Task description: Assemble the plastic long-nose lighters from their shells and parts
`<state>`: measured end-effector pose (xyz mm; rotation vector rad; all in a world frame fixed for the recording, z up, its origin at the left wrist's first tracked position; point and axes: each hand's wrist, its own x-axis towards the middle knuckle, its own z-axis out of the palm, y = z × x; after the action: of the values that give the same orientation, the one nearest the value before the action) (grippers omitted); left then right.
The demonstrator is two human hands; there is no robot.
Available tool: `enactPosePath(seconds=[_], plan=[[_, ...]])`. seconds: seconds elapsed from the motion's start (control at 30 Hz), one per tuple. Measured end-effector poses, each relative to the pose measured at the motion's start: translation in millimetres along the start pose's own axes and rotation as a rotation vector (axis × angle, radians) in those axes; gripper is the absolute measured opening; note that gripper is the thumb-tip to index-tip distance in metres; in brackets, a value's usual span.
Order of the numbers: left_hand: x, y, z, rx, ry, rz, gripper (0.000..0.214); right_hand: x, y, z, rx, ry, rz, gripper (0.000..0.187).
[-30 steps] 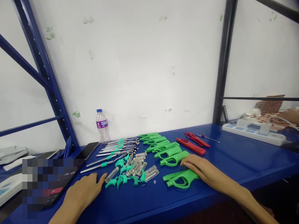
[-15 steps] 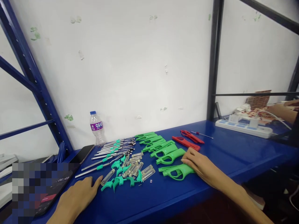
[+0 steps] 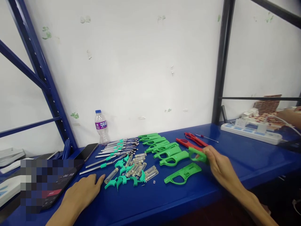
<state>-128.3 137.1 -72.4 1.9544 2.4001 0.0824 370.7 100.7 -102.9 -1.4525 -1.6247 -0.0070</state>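
My right hand holds a green lighter casing half, blurred by motion, just above the table. Below it lies another green casing half, its hollow inner side facing up. My left hand rests on the table, thumb apart from the fingers and nothing visible in it. By its thumb are a clear fuel tank and teal triggers. More clear tanks lie in a loose pile. Several green casings form a row behind, beside metal lighter tubes with wires.
Red casing halves and a thin rod lie at the back. A bottle stands against the wall. Phones lie at left, a power strip at right. Another person's hand shows at far right.
My right hand has lifted one green casing half off the other and moved it right; the lower half now lies exposed on the table. My left hand stays on the table. The view has shifted slightly.
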Motion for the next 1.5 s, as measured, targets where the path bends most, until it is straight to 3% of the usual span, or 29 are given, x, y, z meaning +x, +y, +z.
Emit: enactPosePath(seconds=[0.2,0.37,0.5,0.8,0.97,1.1,1.2,1.37,1.5], plan=[[3,-10,-6.7,-0.015,0.044,0.035,0.053,-7,42,-30,-0.222,0.115,0.139,0.046],[8,-8,-10.2,-0.021,0.198,0.125,0.058,-18,65,-35,-0.325,0.061,0.139,0.054],[15,-11,-1.5,-0.032,0.246,0.206,0.061,-15,66,-30,-0.271,0.025,0.054,0.059],[16,-13,6.0,-0.033,0.224,0.258,0.058,-10,68,-27,-0.108,-0.106,0.05,0.059],[14,-11,4.3,-0.024,0.214,0.258,0.051,-10,72,-25,-0.069,-0.029,0.026,0.062],[13,-11,1.5,-0.026,0.189,0.275,0.042,-15,64,-27,-0.011,0.03,0.045,0.058],[12,-10,-1.8,-0.032,0.162,0.29,0.036,-19,44,-31,0.115,-0.012,0.103,0.05],[8,-10,-5.9,-0.034,0.165,0.28,0.037,-21,-3,-22,0.217,-0.368,-0.03,0.038],[8,-12,-8.4,-0.028,0.216,0.259,0.037,-22,-21,0,0.144,-0.517,-0.064,0.032]])
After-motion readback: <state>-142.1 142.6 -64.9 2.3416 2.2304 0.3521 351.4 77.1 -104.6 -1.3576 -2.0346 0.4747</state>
